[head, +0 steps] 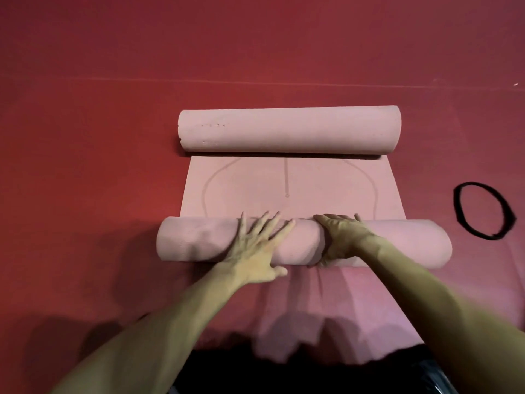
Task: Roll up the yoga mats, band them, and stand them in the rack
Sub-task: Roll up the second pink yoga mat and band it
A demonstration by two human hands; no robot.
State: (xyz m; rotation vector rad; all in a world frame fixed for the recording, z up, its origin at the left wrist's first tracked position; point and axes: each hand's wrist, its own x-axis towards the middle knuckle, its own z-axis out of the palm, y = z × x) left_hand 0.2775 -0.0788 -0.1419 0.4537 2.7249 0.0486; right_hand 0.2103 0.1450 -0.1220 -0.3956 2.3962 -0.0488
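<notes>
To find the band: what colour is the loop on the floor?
The loop is black; head view.

The soft pink foam yoga mat [287, 189] is one pale pink all over. Its flat stretch carries faint, slightly darker lines: a straight centre line ending in a small ring, with a long curved line on either side. The mat's far rolled end [289, 129] shows a few tiny dark specks towards its left. The deep red floor [85, 137] is crossed by one thin paler line. The thin band loop [483, 210] is black.
</notes>
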